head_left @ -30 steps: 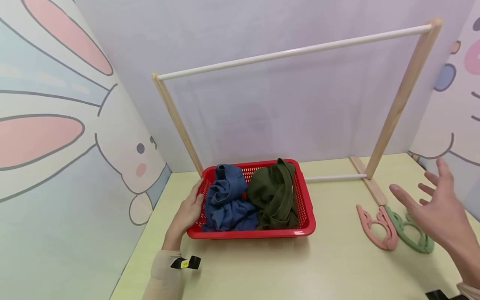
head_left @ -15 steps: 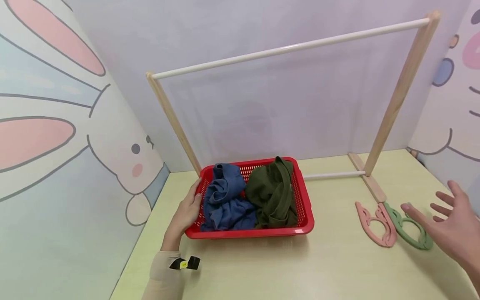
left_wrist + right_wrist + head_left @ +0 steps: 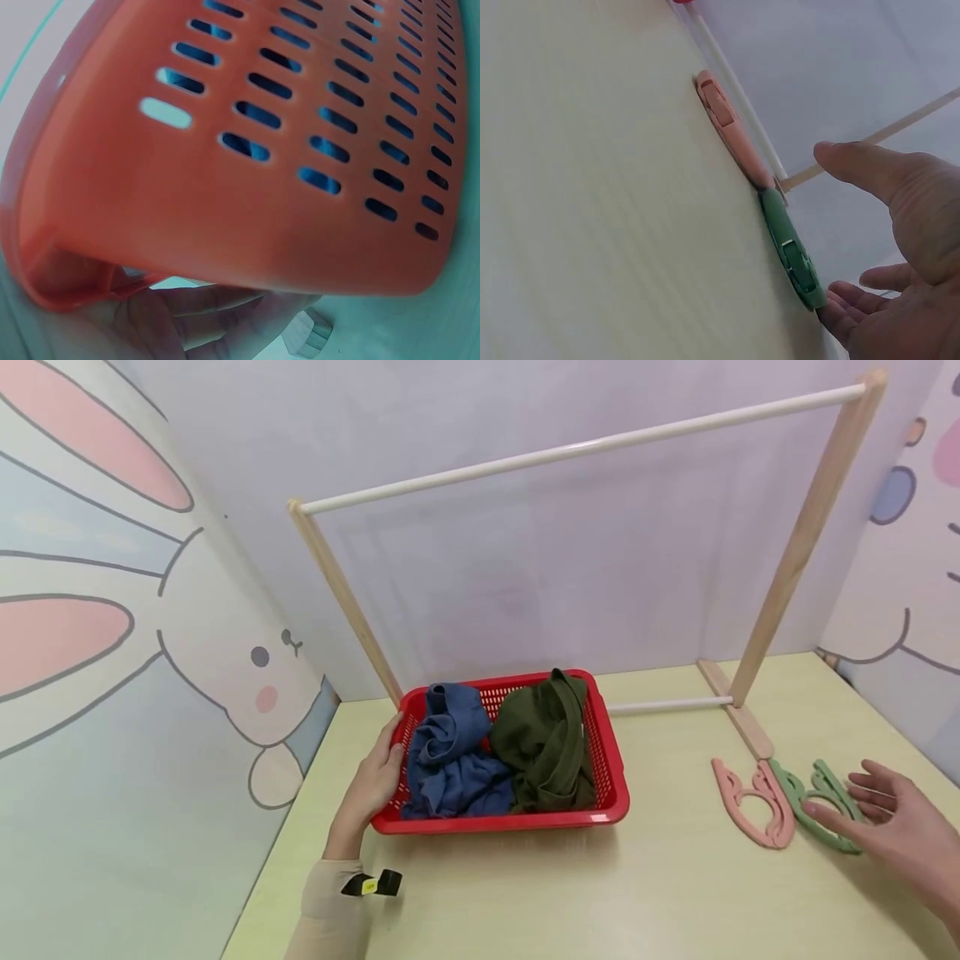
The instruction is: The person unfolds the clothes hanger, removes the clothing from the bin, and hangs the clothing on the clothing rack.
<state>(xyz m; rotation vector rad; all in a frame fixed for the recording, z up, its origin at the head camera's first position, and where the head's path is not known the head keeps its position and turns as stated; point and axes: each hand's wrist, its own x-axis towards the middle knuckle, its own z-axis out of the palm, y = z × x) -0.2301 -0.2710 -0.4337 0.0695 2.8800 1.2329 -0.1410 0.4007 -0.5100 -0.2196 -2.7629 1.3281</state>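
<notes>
Though illegible, yellow label (image 3: pixel 370 886) near red basket (image 3: pixel 498 824)

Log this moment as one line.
left hand: touching red basket | right hand: beside green hanger, contact unclear | in basket: blue cloth, olive cloth

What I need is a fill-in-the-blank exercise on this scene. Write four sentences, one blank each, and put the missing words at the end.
1. The left hand holds the basket, whose colour is ____.
2. Seen from the head camera, the dark green cloth lies to the ____ of the blue cloth.
3. The hanger nearest the right hand is coloured ____.
4. The bar across the top of the rack is coloured ____.

Missing words: red; right; green; white.
</notes>
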